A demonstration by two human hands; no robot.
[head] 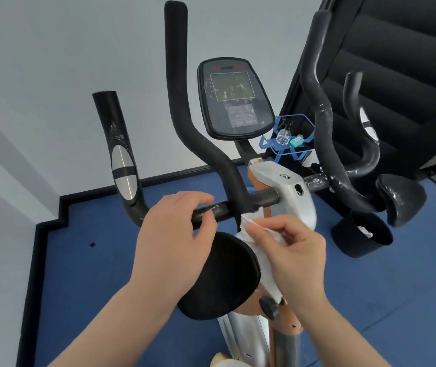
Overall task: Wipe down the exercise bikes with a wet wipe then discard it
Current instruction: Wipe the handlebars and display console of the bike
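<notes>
An exercise bike stands in front of me, with black handlebars [219, 207], a console [234, 98] and a silver stem cover [283, 186]. My right hand [293, 252] pinches a white wet wipe [254, 229] just below the horizontal handlebar, right of the upright grip. My left hand [174, 234] hovers at the handlebar's left part, fingers curled over the bar with the fingertips close to it; I cannot tell whether they touch. A black round arm pad [219, 282] lies under both hands. White smears mark the bar and the right grips [320, 133].
A black bin [360, 234] with white waste inside stands on the blue floor at the right. A blue wire shelf [288, 139] holding small items sits behind the console. Dark equipment [397, 75] leans at the far right. A grey wall lies ahead and left.
</notes>
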